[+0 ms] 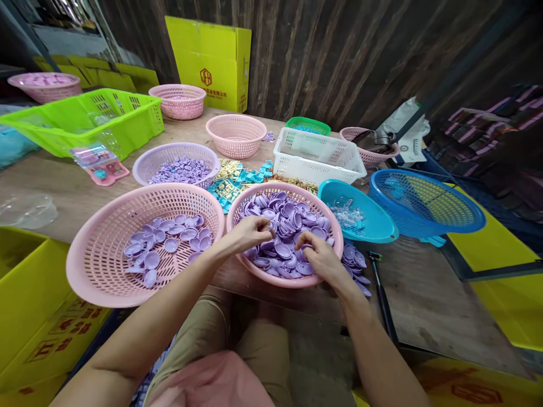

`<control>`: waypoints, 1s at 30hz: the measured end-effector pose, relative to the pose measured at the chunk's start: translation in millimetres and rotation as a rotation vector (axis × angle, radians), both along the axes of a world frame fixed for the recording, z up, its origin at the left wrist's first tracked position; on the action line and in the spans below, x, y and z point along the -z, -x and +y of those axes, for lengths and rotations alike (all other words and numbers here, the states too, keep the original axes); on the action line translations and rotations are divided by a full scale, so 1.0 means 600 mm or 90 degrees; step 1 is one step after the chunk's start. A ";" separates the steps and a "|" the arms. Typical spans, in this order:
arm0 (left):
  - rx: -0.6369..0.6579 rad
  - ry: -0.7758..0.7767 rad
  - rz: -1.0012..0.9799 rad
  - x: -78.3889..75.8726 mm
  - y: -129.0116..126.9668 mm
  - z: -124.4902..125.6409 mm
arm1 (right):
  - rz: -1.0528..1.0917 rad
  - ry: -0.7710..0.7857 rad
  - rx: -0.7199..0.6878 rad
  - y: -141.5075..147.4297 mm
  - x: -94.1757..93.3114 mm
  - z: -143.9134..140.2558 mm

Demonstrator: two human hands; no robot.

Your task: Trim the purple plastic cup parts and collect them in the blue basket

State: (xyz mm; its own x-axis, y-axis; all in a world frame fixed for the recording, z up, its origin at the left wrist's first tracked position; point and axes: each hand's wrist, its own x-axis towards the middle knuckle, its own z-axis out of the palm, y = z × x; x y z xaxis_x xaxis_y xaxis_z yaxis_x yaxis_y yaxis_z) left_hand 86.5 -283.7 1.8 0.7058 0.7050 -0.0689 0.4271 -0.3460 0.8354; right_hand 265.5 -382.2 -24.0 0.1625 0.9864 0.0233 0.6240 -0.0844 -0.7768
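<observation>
Both hands in near basket [254,270] — larger basket [85,265] just left, bowl [377,226] right.

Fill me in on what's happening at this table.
A person seated at the wooden table has both hands in the pink basket heaped with purple discs. The left hand pinches one disc; the right hand fingers others. A bigger pink basket to the left holds fewer discs.
</observation>
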 end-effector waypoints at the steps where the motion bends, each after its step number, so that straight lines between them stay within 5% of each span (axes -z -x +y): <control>1: -0.007 -0.014 0.012 -0.002 0.002 -0.004 | -0.031 0.021 -0.036 0.002 -0.005 -0.002; 6: 0.080 -0.213 0.181 -0.011 0.006 -0.025 | -0.103 0.124 -0.166 0.018 -0.019 -0.008; 13: 0.200 -0.237 0.325 -0.015 0.009 -0.031 | 0.065 0.195 -0.198 0.013 -0.030 -0.006; 18: 0.354 -0.271 0.406 -0.018 0.008 -0.028 | 0.295 0.106 -0.010 -0.022 -0.039 -0.040; 22: 0.399 -0.288 0.426 -0.026 -0.005 -0.027 | 0.376 -0.037 0.209 -0.070 -0.016 -0.076; 27: 0.448 -0.277 0.396 -0.024 -0.010 -0.018 | 0.047 -0.112 0.523 -0.147 0.052 -0.131; 30: 0.449 -0.252 0.357 -0.021 -0.007 -0.014 | -0.179 -0.093 0.540 -0.169 0.102 -0.158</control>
State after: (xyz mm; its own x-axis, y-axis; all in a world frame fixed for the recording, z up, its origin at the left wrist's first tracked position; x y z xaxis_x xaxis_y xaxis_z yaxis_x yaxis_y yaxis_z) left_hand 90.7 -291.8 14.2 0.9106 0.1792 -0.3725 0.3147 -0.8849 0.3434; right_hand 366.6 -476.8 -85.4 0.8028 0.5221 0.2878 0.5656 -0.5143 -0.6447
